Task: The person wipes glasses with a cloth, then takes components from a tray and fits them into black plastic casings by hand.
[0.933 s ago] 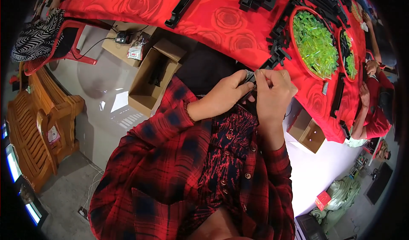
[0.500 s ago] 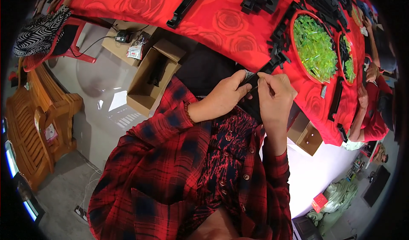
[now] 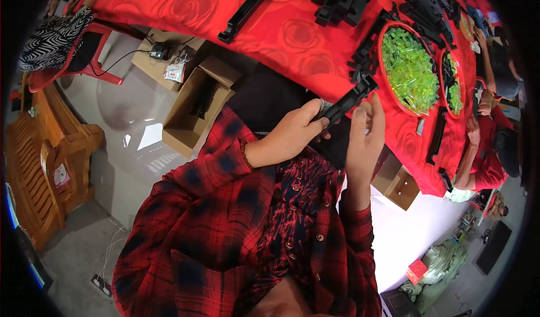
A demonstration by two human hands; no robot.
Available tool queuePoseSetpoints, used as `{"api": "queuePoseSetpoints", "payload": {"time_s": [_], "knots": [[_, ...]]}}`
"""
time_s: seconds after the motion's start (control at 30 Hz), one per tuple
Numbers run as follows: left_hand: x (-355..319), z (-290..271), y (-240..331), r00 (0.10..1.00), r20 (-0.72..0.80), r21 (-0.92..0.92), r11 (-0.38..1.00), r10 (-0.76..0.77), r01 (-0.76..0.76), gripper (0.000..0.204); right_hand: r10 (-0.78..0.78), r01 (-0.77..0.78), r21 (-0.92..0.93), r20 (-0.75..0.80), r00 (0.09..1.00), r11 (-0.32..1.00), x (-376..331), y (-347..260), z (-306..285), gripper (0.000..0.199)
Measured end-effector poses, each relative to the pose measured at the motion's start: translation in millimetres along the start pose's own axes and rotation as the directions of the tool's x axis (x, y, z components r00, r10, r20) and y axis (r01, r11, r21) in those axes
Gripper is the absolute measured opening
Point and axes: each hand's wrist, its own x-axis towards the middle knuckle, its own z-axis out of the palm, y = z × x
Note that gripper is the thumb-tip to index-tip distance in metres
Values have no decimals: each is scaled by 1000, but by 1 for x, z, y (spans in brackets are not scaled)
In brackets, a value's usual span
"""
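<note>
A long black plastic bar (image 3: 350, 99) is held between both my hands, just in front of the red rose-patterned table (image 3: 236, 2). My left hand (image 3: 292, 134) grips its near end from below. My right hand (image 3: 364, 134) is closed on its middle with the fingers upright. The bar's far end points at a red basket of clear green plastic pieces (image 3: 409, 69). Both forearms wear red plaid sleeves.
Several more black bars (image 3: 247, 10) lie across the table. A second basket of green pieces (image 3: 453, 84) sits further right. Another person in red (image 3: 486, 159) sits at the right. An open cardboard box (image 3: 197, 106) stands on the floor, with a wooden bench (image 3: 39, 165) to the left.
My hands have moved slightly up and toward the table. The black bar now shows longer between them, tilted up to the right.
</note>
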Motion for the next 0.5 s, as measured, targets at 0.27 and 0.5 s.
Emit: {"api": "queuePoseSetpoints", "payload": {"time_s": [0.27,0.5], "knots": [[2,6,-7,999,-34,18,1000,-14,15,16,9,-11,22,98,995,1000,3,-5,4,49],[3,10,-7,994,-98,-55,997,48,-54,19,-173,176,-156,36,984,972,-4,-1,12,53]]}}
